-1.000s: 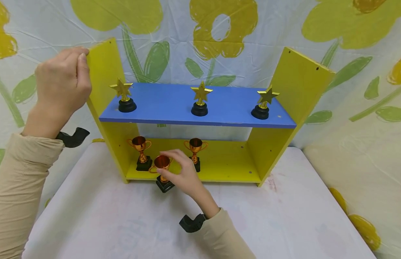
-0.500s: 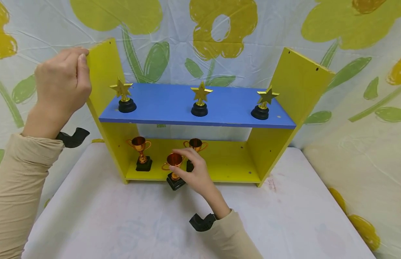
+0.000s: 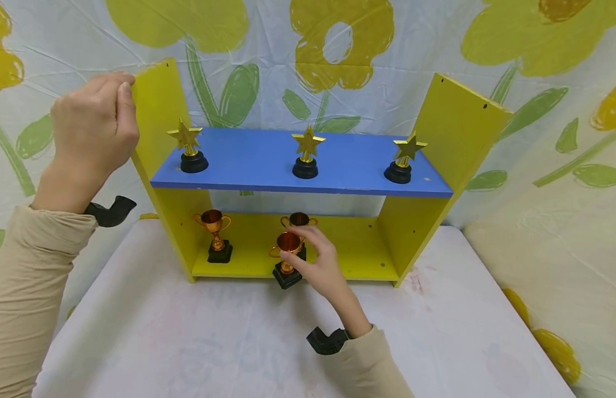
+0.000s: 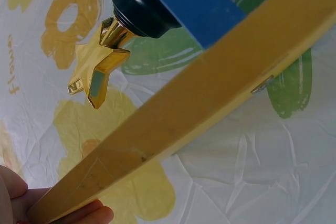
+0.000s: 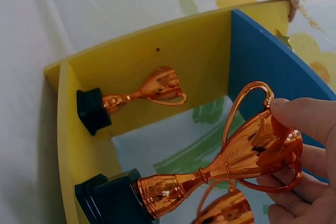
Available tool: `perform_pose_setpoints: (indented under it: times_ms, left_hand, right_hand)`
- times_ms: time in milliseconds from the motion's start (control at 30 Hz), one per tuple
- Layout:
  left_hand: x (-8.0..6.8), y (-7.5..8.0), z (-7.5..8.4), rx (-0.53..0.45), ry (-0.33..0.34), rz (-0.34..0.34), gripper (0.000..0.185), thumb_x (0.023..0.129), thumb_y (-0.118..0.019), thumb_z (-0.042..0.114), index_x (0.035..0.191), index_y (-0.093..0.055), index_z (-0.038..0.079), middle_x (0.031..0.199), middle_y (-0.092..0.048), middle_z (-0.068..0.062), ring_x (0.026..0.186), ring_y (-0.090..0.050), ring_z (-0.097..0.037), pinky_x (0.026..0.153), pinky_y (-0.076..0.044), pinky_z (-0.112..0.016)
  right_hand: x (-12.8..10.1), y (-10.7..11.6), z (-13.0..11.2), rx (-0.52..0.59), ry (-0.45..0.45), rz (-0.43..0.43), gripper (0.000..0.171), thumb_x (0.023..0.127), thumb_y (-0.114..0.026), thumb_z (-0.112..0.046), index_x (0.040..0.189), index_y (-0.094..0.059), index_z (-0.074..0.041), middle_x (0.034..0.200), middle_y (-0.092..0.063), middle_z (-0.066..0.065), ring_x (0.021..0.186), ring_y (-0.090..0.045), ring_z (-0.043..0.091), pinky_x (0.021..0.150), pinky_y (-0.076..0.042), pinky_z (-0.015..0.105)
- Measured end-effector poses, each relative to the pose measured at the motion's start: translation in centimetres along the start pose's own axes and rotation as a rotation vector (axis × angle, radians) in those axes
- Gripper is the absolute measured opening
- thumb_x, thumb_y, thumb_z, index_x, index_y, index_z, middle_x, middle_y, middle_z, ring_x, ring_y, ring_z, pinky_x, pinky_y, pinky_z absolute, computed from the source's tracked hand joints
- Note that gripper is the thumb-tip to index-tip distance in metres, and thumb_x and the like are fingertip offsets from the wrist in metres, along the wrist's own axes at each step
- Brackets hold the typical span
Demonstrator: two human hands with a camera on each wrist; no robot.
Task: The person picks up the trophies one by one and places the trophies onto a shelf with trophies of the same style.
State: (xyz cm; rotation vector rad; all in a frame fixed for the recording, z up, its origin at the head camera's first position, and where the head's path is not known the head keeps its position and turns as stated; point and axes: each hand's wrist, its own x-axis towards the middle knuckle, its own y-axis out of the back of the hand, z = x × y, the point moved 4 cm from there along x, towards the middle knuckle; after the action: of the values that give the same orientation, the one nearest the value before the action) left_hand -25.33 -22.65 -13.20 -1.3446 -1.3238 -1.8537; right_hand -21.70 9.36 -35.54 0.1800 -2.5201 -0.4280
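My right hand (image 3: 322, 271) pinches the cup of a copper trophy cup (image 3: 287, 243) with thumb and fingers. Its black base hangs slightly tilted at the front edge of the lower yellow board (image 3: 355, 260); contact with the board cannot be told. In the right wrist view this trophy cup (image 5: 254, 145) shows both handles. A second trophy cup (image 3: 218, 243) stands upright at the board's left end. Behind the held one is a third trophy cup (image 3: 299, 219), partly hidden. My left hand (image 3: 96, 121) grips the top of the yellow left side panel (image 3: 161, 91), fingers on both faces in the left wrist view.
On the blue upper board (image 3: 248, 152) stand a left star trophy (image 3: 188, 146), a middle one (image 3: 306, 152) and a right one (image 3: 403, 157). The right yellow side panel (image 3: 457, 121) rises at that end. A white-covered table (image 3: 213, 337) lies in front, with flowered cloth (image 3: 268, 44) behind.
My right hand has carried the trophy cup to the right along the lower board's front edge, until it stands before the third trophy cup. The left hand has stayed on the panel.
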Motion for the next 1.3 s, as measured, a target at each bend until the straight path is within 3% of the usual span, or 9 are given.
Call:
perform_pose_setpoints:
  times_ms: [233, 467, 767, 933, 1133, 1300]
  left_hand:
    - [0.0, 0.1, 0.0, 0.001, -0.001, -0.006, 0.042, 0.102, -0.038, 0.018, 0.11, -0.068, -0.011, 0.111, -0.07, -0.023, 0.089, -0.065, -0.054, 0.059, -0.042, -0.064]
    - [0.0, 0.2, -0.1, 0.003, 0.005, -0.005, 0.042, 0.102, -0.039, 0.018, 0.11, -0.069, -0.011, 0.112, -0.07, -0.022, 0.091, -0.065, -0.052, 0.06, -0.042, -0.065]
    - [0.1, 0.1, 0.0, 0.0, 0.003, -0.003, 0.042, 0.102, -0.039, 0.018, 0.11, -0.069, -0.011, 0.11, -0.07, -0.024, 0.091, -0.065, -0.052, 0.06, -0.043, -0.065]
    - [0.1, 0.1, 0.0, -0.001, 0.005, 0.001, 0.042, 0.102, -0.039, 0.018, 0.109, -0.069, -0.011, 0.11, -0.07, -0.023, 0.092, -0.066, -0.052, 0.059, -0.042, -0.065]
    - [0.1, 0.0, 0.0, -0.001, 0.0, -0.001, 0.041, 0.102, -0.039, 0.017, 0.11, -0.069, -0.011, 0.11, -0.07, -0.024, 0.09, -0.065, -0.053, 0.058, -0.041, -0.065]
    - [0.1, 0.0, 0.0, 0.002, -0.002, -0.008, 0.042, 0.102, -0.038, 0.017, 0.11, -0.068, -0.011, 0.11, -0.07, -0.024, 0.089, -0.065, -0.054, 0.058, -0.042, -0.064]
  right_hand:
    - [-0.2, 2.0, 0.1, -0.044, -0.008, 0.045, 0.046, 0.085, -0.078, -0.013, 0.129, -0.065, -0.009, 0.124, -0.063, 0.005, 0.118, -0.055, 0.022, 0.105, -0.039, 0.055]
    - [0.0, 3.9, 0.5, -0.002, 0.009, 0.099, 0.044, 0.085, -0.078, -0.006, 0.126, -0.065, 0.0, 0.12, -0.063, 0.012, 0.117, -0.055, 0.027, 0.108, -0.038, 0.052]
    - [0.0, 6.3, 0.9, 0.016, -0.033, 0.153, 0.043, 0.087, -0.076, -0.005, 0.128, -0.064, -0.001, 0.129, -0.061, 0.011, 0.125, -0.051, 0.021, 0.113, -0.034, 0.039]
    - [0.0, 7.4, 1.1, 0.019, -0.027, 0.172, 0.042, 0.086, -0.075, -0.003, 0.127, -0.064, -0.001, 0.129, -0.061, 0.013, 0.124, -0.052, 0.021, 0.112, -0.035, 0.039]
    - [-0.2, 8.5, 1.4, 0.008, -0.04, 0.195, 0.044, 0.085, -0.075, 0.001, 0.127, -0.064, 0.001, 0.13, -0.06, 0.014, 0.123, -0.051, 0.02, 0.112, -0.035, 0.031]
    - [-0.4, 9.4, 1.8, -0.014, -0.061, 0.199, 0.045, 0.086, -0.074, 0.003, 0.129, -0.062, 0.002, 0.132, -0.058, 0.015, 0.123, -0.05, 0.022, 0.112, -0.036, 0.033]
